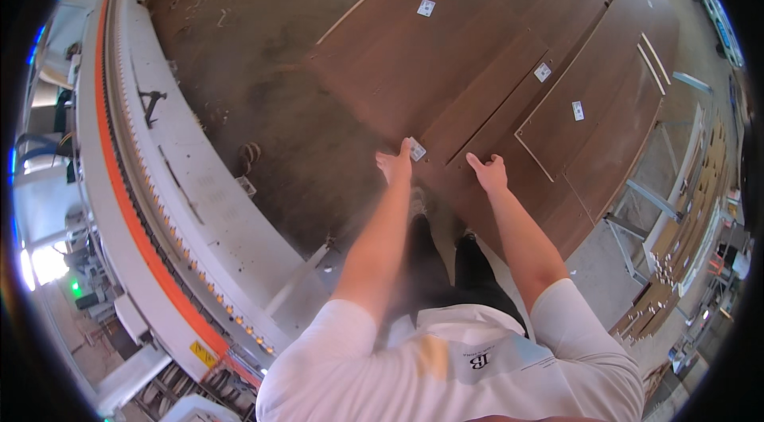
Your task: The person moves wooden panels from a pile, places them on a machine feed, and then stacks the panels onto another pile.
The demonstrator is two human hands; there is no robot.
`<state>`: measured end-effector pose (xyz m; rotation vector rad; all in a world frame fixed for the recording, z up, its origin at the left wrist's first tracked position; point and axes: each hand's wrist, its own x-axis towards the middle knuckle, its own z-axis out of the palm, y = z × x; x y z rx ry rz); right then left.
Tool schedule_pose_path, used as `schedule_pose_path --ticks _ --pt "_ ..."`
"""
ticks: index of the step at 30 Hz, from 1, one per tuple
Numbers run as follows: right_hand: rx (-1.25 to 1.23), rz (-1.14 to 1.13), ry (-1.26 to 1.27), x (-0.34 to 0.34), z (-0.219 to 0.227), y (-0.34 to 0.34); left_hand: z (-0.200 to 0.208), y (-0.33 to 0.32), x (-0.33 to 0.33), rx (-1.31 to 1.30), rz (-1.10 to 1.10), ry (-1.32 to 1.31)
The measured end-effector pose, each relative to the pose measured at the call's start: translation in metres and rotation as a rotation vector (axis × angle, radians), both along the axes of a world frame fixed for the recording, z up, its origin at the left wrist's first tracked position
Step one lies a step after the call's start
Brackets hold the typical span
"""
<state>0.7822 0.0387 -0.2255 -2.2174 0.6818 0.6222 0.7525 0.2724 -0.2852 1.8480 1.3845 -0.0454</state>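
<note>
Stacked brown panels [374, 80] lie in front of me, several of them bearing small white labels. My left hand [395, 166] is at the near left edge of the stack, its thumb beside a white label [417, 149] and its fingers apart. Whether the thumb touches the panel there is hard to tell. Over the stack's near part, my right hand [489, 173] has thumb and fingers spread, with nothing seen in it. Between the two hands lies the near end of a long narrow brown panel [485, 95], a dark gap along its right side.
To my left runs a long machine [179, 159] with an orange strip and a toothed track. A dark clamp-like piece [151, 106] rests on it. At the right, a metal frame [652, 199] stands by the stack, beside piled narrow boards [684, 251].
</note>
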Motion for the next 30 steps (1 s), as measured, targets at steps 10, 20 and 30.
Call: schedule_pose_path --ticks 10,20,30 --pt "-0.194 -0.182 0.001 -0.004 0.015 0.034 -0.028 0.06 -0.041 -0.318 -0.045 -0.204" --pt "0.457 -0.35 -0.01 -0.077 0.101 -0.019 0.143 0.088 -0.07 -0.149 -0.054 -0.194" --pt "0.2 -0.227 -0.367 -0.214 0.209 -0.096 0.25 -0.11 -0.122 -0.609 -0.775 -0.265"
